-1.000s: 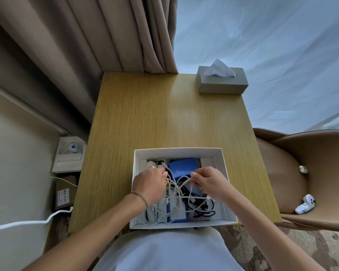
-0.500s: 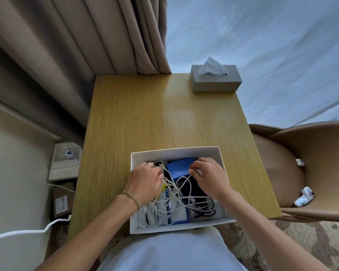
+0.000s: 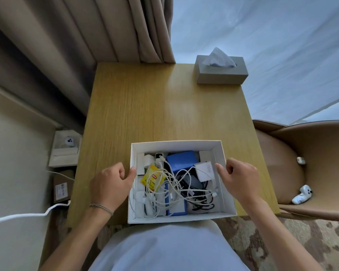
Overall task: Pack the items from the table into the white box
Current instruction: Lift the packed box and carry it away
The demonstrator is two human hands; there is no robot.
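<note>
The white box sits at the near edge of the wooden table. Inside lie a blue box, a yellow tea packet, a white charger, a black adapter and tangled white cables. My left hand is beside the box's left wall, fingers loosely curled, thumb at the rim. My right hand hovers over the right wall, also loosely curled. Neither hand holds anything.
A grey tissue box stands at the table's far right corner. A tan chair on the right carries a white controller. Curtains hang behind the table. Small boxes and a white cord lie on the floor at left.
Both hands have come out of the box, where they were pressing the cables down, and moved apart to its left and right walls. The charger and tea packet now show.
</note>
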